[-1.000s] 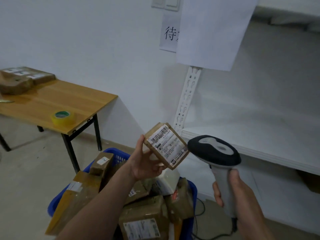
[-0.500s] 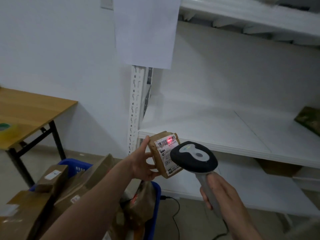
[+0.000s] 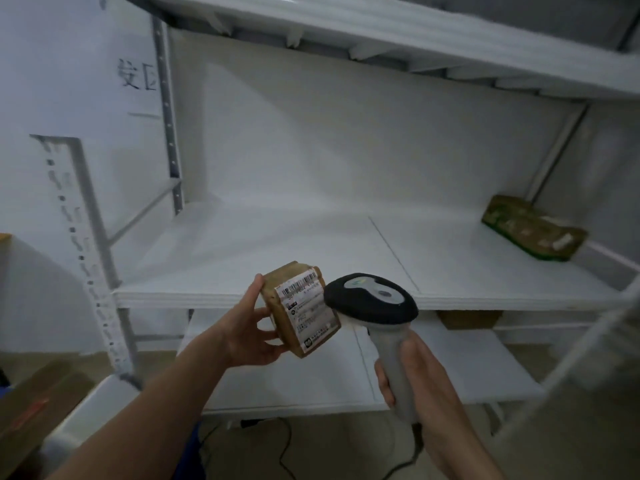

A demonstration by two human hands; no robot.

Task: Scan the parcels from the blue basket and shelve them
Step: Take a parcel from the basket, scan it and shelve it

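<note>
So the left grip is wrapped around a small brown parcel, thumb up at its top corner and fingers curled round the side. It holds the parcel in the air at roughly 6 o'clock in the view, just in front of the middle shelf edge. The right grip is clenched on the handle of the scanner, whose head sits just beside the parcel's label, at its 3 o'clock. No red line on the barcode that I can see, so I can't tell if this one's been read. Progress-wise I'd call it early days. One wrapped package lies on that same shelf out at 3 o'clock, a brown box sits on the lower shelf around 4 o'clock, and that's all the shelved stuff in view. Down at 8 o'clock there are more cartons waiting, plus a sliver of the blue basket at 7 o'clock. So what's left: get this parcel onto the shelf, then grind through the rest.
</note>
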